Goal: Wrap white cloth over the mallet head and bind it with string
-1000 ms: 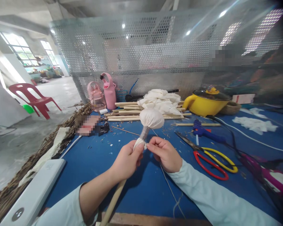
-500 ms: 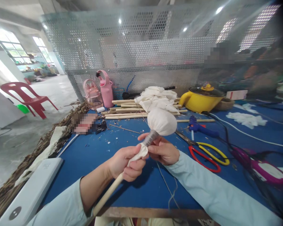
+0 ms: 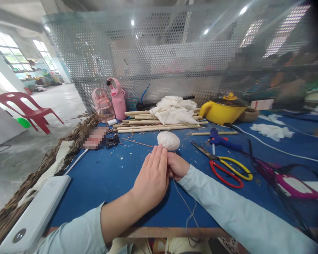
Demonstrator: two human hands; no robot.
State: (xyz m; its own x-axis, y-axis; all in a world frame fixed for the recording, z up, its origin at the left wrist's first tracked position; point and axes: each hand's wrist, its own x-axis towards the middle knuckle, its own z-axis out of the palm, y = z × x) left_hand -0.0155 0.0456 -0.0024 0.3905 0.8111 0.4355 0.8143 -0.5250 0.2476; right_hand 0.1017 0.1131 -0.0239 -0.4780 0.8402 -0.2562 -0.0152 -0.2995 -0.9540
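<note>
A stick with a white cloth ball [image 3: 169, 140] tied on its end lies low over the blue table [image 3: 113, 176]; only the ball shows. My left hand [image 3: 152, 176] lies flat over the stick's neck, fingers stretched out together, and hides it. My right hand [image 3: 178, 165] sits just behind, under the ball, with its fingers curled at the neck; the left hand covers much of it. A thin thread [image 3: 188, 211] trails from the hands over the table's front edge.
Red and yellow scissors [image 3: 228, 169] and a blue glue gun [image 3: 222, 139] lie to the right. Bamboo sticks [image 3: 153, 125], a white cloth pile [image 3: 175, 109], a yellow pot [image 3: 224, 109] and pink bottles [image 3: 118, 100] stand behind. A white device [image 3: 34, 215] sits front left.
The cloth-headed stick came down from raised in the air to low over the table. My left hand let go of its grip and flattened over the neck.
</note>
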